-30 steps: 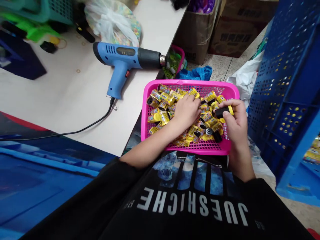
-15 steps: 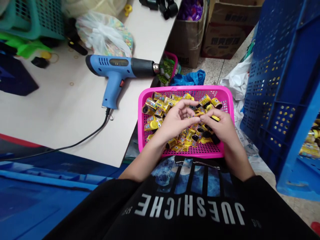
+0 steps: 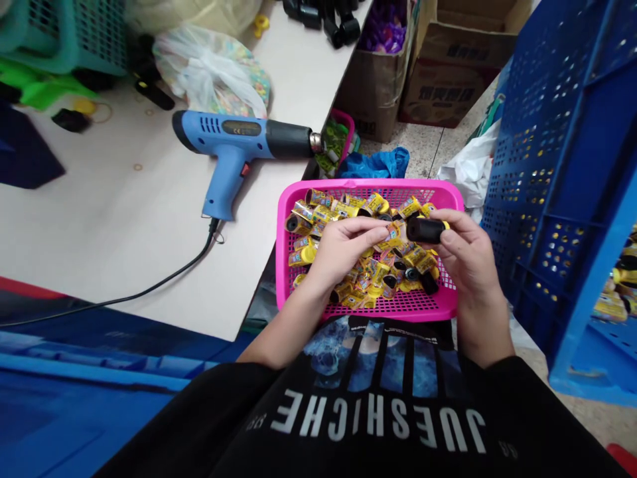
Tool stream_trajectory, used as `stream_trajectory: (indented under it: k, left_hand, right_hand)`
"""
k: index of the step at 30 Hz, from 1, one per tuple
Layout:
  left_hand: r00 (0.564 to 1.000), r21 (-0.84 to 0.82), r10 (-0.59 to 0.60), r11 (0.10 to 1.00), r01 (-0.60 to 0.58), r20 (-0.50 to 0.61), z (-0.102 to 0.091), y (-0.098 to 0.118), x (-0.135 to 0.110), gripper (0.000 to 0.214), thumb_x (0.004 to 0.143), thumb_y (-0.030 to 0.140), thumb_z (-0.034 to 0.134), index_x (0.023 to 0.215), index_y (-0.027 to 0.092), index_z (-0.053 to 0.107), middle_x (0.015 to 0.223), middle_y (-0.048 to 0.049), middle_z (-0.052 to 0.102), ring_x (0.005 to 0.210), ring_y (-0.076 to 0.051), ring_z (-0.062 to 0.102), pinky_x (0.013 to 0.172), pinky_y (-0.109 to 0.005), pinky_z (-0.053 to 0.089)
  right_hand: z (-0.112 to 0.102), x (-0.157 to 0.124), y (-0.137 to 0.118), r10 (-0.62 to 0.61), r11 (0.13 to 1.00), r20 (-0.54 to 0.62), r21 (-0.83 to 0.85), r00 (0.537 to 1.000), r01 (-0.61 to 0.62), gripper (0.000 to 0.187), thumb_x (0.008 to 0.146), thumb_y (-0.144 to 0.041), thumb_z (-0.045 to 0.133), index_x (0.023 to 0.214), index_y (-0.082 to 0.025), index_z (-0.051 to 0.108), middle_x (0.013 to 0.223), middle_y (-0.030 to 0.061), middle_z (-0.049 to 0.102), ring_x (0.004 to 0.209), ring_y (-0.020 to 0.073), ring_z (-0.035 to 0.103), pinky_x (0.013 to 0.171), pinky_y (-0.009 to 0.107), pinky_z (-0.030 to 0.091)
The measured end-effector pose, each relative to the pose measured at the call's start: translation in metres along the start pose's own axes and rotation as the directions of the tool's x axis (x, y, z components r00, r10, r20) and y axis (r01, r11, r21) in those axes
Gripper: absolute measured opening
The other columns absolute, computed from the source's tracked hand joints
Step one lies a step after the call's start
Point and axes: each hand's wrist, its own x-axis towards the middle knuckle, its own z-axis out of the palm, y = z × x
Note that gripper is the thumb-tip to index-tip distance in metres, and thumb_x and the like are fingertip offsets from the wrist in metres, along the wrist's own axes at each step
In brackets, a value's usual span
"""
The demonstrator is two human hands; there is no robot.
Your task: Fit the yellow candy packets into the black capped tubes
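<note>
Over a pink basket (image 3: 283,265), my right hand (image 3: 468,255) grips a small black cylinder (image 3: 424,230) by its yellow end. My left hand (image 3: 343,252) pinches a yellow printed plastic sleeve (image 3: 395,236) between thumb and fingers. The sleeve's edge lies close to the black cylinder's free end; whether they touch I cannot tell. Beneath both hands the basket holds many yellow-wrapped cylinders (image 3: 321,214) with black ends, and loose flat yellow sleeves (image 3: 365,282) in its front middle.
A blue heat gun (image 3: 229,139) lies on the white table (image 3: 124,226) at left, its cord trailing left. Behind it sits a tied plastic bag (image 3: 213,73). Blue crates (image 3: 532,166) stand at right. Cardboard boxes (image 3: 383,86) are on the floor beyond the basket.
My hands have moved apart. My right hand has come up and right with a black cylinder now showing in it, and a sleeve is now spread in my left fingers.
</note>
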Motion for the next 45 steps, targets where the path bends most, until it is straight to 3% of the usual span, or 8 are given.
stream_trajectory:
  k: [10, 15, 20, 23, 26, 34, 43, 45]
  left_hand:
    - [0.998, 0.001, -0.020, 1.000, 0.020, 0.056, 0.003, -0.002, -0.002, 0.033, 0.075, 0.050, 0.087, 0.095, 0.024, 0.084, 0.097, -0.0068, 0.083, 0.089, -0.019, 0.077, 0.083, -0.032, 0.061]
    - [0.991, -0.046, -0.020, 0.999, 0.026, 0.130, 0.008, 0.001, -0.003, 0.036, 0.071, 0.046, 0.090, 0.098, 0.022, 0.083, 0.101, -0.0071, 0.083, 0.091, -0.020, 0.077, 0.084, -0.032, 0.062]
    - [0.984, -0.052, 0.026, 0.998, -0.017, 0.176, 0.012, 0.001, -0.005, 0.039, 0.068, 0.038, 0.093, 0.102, 0.023, 0.080, 0.115, -0.0057, 0.080, 0.093, -0.018, 0.075, 0.086, -0.034, 0.061]
    - [0.982, -0.039, 0.066, 0.997, -0.060, 0.177, 0.014, -0.001, -0.006, 0.037, 0.069, 0.037, 0.092, 0.102, 0.024, 0.081, 0.113, -0.0047, 0.081, 0.097, -0.019, 0.074, 0.092, -0.035, 0.059]
    - [0.985, 0.004, 0.077, 0.997, -0.078, 0.152, 0.016, 0.000, -0.009, 0.035, 0.069, 0.039, 0.092, 0.099, 0.024, 0.082, 0.106, -0.0048, 0.081, 0.100, -0.021, 0.074, 0.093, -0.036, 0.058]
    - [0.990, 0.103, 0.078, 0.991, -0.090, 0.116, 0.020, 0.000, -0.014, 0.037, 0.068, 0.044, 0.091, 0.098, 0.024, 0.082, 0.096, -0.0056, 0.081, 0.087, -0.021, 0.072, 0.077, -0.034, 0.057]
    - [0.984, 0.013, 0.112, 0.993, -0.114, 0.136, 0.024, -0.004, -0.015, 0.035, 0.066, 0.038, 0.093, 0.095, 0.023, 0.081, 0.101, -0.0047, 0.081, 0.094, -0.020, 0.073, 0.089, -0.034, 0.058]
    - [0.985, -0.036, 0.061, 0.998, -0.056, 0.163, 0.023, -0.004, -0.016, 0.039, 0.070, 0.040, 0.091, 0.103, 0.023, 0.078, 0.108, -0.0055, 0.080, 0.096, -0.020, 0.074, 0.086, -0.033, 0.060]
  right_hand:
    - [0.006, 0.002, 0.006, -0.105, 0.982, 0.048, -0.155, 0.993, 0.111, 0.053, 0.077, -0.049, 0.085, 0.118, -0.031, 0.057, 0.109, 0.0025, 0.075, 0.095, 0.0188, 0.074, 0.087, 0.036, 0.061]
    - [0.015, -0.001, 0.015, -0.116, 0.971, 0.120, -0.197, 0.986, 0.138, 0.057, 0.076, -0.052, 0.086, 0.121, -0.032, 0.058, 0.120, 0.0048, 0.070, 0.112, 0.0228, 0.069, 0.098, 0.041, 0.058]
    - [0.029, -0.003, 0.020, 0.042, 0.999, 0.095, -0.025, 0.995, -0.040, 0.058, 0.091, -0.074, 0.052, 0.132, -0.032, 0.056, 0.136, 0.0084, 0.063, 0.131, 0.0267, 0.060, 0.105, 0.046, 0.055]
    - [0.040, -0.004, 0.021, 0.181, 0.973, 0.087, 0.130, 0.980, -0.191, 0.053, 0.096, -0.069, 0.047, 0.132, -0.032, 0.058, 0.140, 0.0074, 0.062, 0.122, 0.0251, 0.063, 0.096, 0.045, 0.059]
    - [0.048, -0.006, 0.025, 0.221, 0.949, 0.146, 0.198, 0.964, -0.247, 0.054, 0.096, -0.071, 0.046, 0.130, -0.031, 0.061, 0.131, 0.0070, 0.065, 0.107, 0.0225, 0.067, 0.090, 0.042, 0.061]
    - [0.049, -0.010, 0.040, 0.114, 0.988, 0.042, 0.099, 0.993, -0.117, 0.060, 0.090, -0.080, 0.048, 0.120, -0.030, 0.062, 0.110, 0.0058, 0.066, 0.091, 0.0220, 0.067, 0.075, 0.035, 0.059]
    - [0.046, -0.011, 0.043, 0.013, 0.999, 0.076, 0.049, 0.997, -0.017, 0.054, 0.094, -0.077, 0.044, 0.116, -0.030, 0.059, 0.118, 0.0062, 0.066, 0.114, 0.0246, 0.066, 0.102, 0.042, 0.054]
    - [0.043, -0.009, 0.041, 0.019, 1.000, 0.056, 0.002, 0.998, -0.019, 0.053, 0.094, -0.076, 0.044, 0.117, -0.030, 0.060, 0.120, 0.0065, 0.066, 0.115, 0.0246, 0.065, 0.102, 0.042, 0.054]
